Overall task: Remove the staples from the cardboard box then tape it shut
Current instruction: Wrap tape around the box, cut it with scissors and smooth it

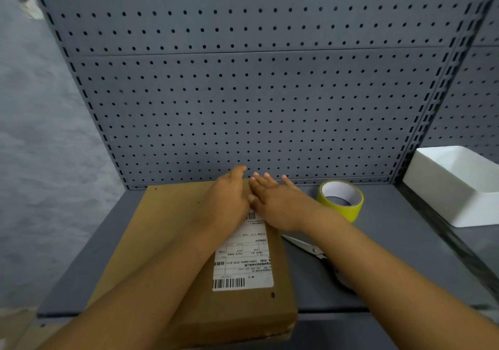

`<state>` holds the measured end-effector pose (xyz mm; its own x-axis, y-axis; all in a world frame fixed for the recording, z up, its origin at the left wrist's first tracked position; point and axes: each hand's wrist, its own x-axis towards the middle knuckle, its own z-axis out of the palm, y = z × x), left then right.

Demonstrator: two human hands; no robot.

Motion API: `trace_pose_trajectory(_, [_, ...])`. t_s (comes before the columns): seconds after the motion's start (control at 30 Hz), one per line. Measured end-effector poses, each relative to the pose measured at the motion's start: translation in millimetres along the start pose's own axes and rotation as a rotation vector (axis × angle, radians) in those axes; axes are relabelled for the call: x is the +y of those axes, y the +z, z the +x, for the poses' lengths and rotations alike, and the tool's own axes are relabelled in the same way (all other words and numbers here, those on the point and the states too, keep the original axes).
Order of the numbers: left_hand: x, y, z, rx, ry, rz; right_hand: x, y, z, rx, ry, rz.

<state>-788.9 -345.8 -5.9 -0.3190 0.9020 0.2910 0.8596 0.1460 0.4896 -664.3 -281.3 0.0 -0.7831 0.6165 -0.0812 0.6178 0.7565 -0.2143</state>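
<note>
Pressed flat on cardboard box (172, 241), centre shelf: left hand (228, 201), right hand (272, 203), fingers straight, gripping nothing. Probably smoothing flaps. Tape roll (340, 199), scissors (307, 248) kept close right.

A flat brown cardboard box (172, 241) is lying closed on the dark grey shelf, its long side running away from the viewer, with a white printed shipping label (244, 263) showing on its top near the right edge. A roll of yellow-green tape (340, 199) with a white core is lying flat just right of the box's far end.
</note>
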Motion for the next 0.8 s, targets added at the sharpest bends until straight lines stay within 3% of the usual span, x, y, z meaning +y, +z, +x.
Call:
trace_pose_trajectory(0.1, [1.0, -1.2, -0.5, -0.002, 0.020, -0.004, -5.7, 7.2, 0.1, 0.053, -0.006, 0.091])
trace_pose_trajectory(0.2, [3.4, -5.7, -0.3, -0.010, 0.104, -0.021, 1.6, -1.7, 0.5, -0.013, -0.005, 0.287])
trace_pose_trajectory(0.27, [4.0, -9.2, 1.6, -0.160, 0.094, 0.025, 6.8, -7.3, 0.0, 0.026, 0.086, 0.559])
trace_pose_trajectory(0.33, [1.8, -11.8, 5.2, -0.416, 0.072, 0.194, 2.7, 4.3, -3.3, 0.083, 0.163, 0.796])
trace_pose_trajectory(0.4, [-1.0, -11.1, 5.7, -0.503, 0.091, 0.325, -0.2, 20.7, -4.7, 0.069, 0.165, 0.909])
trace_pose_trajectory(0.8, [3.7, 4.7, -0.6, -0.365, 0.250, 0.322, 15.5, 34.9, 1.4, 0.127, 0.111, 0.984])
